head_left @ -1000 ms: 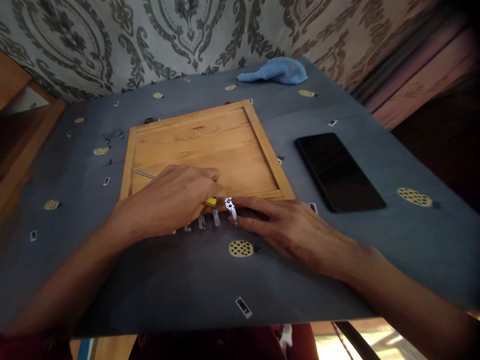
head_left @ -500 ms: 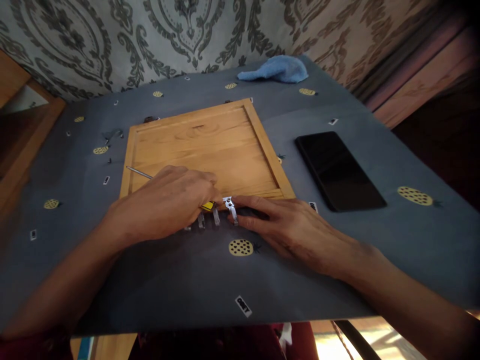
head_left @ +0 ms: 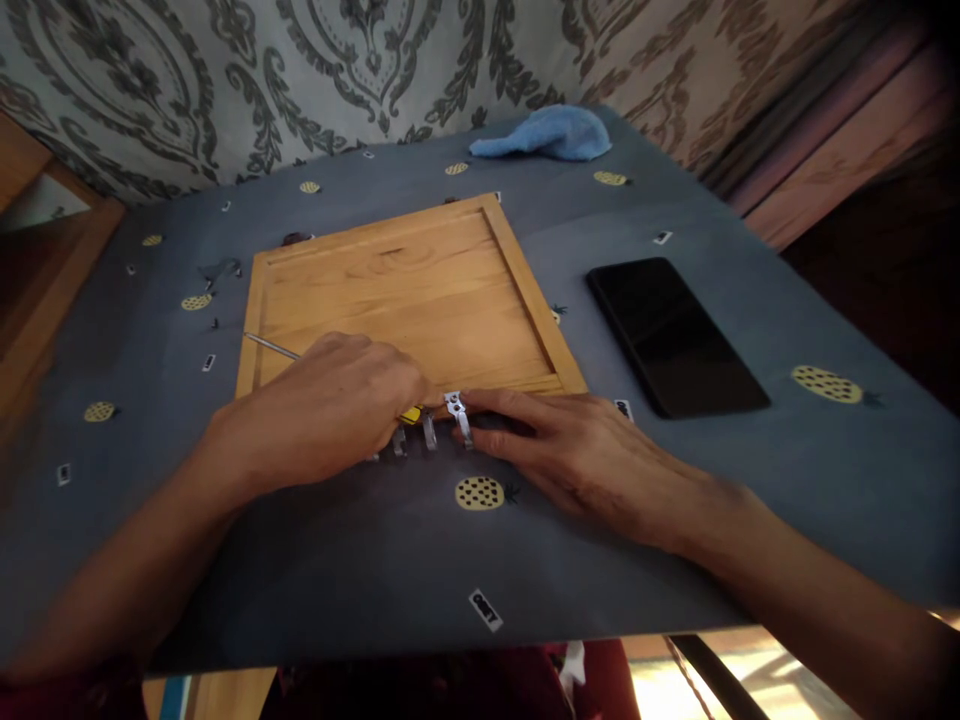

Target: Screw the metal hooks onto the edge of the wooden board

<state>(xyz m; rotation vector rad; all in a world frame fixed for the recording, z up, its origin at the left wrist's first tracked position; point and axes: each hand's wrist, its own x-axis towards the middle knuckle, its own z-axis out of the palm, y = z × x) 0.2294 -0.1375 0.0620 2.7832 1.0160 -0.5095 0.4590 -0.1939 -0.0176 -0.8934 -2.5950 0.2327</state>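
Observation:
A framed wooden panel [head_left: 397,290] lies on the blue-grey tablecloth. Over its near left edge, my left hand [head_left: 337,405] is closed around a screwdriver [head_left: 271,346], whose metal shaft points to the left and whose yellow handle part shows under the fingers. At the near edge of the panel sits a shiny metal hinge piece [head_left: 457,410], with several metal strips beside it to the left. My right hand [head_left: 577,445] pinches the hinge piece from the right between thumb and finger.
A black phone [head_left: 675,335] lies to the right of the panel. A blue cloth [head_left: 551,135] is at the back of the table. Small dark metal bits [head_left: 219,270] lie left of the panel. Wooden furniture [head_left: 60,290] stands at the far left.
The whole view has shifted slightly. My left fingers have drawn a little to the left of the hinge piece; my right hand keeps its hold.

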